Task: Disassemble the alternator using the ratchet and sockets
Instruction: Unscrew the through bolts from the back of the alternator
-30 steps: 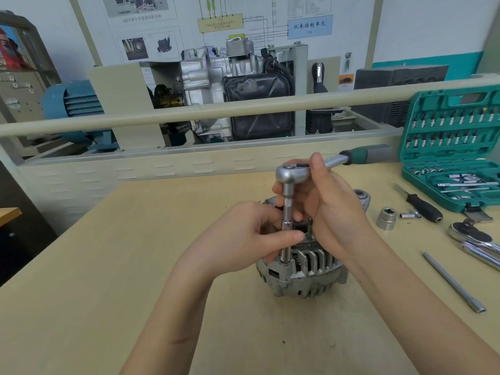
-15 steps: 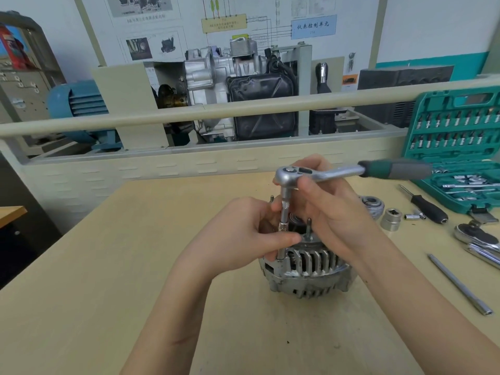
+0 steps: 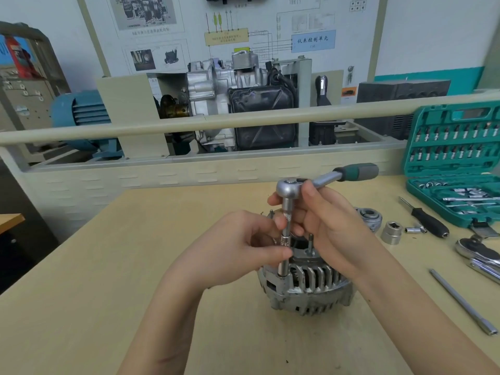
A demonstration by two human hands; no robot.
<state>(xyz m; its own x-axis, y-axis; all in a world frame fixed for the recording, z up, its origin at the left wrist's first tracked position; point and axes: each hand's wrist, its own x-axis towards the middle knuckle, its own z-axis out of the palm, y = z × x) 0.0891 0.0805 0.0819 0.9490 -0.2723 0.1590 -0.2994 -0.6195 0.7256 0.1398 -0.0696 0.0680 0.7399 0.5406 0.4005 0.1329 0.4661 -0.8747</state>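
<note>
ratchet handle points right and away, extension upright on alternator.

Two bare forearms come up from the bottom edge toward the ribbed silver metal alternator, and neither shows a sleeve, cuff, glove, watch, ring or band. The left hand sits just left of the alternator; its forearm carries a thin, short diagonal line on the inner side, well below the alternator. The right hand, just above the alternator, has short, plain, unpainted fingernails, and its forearm shows a few tiny dark specks.
</note>
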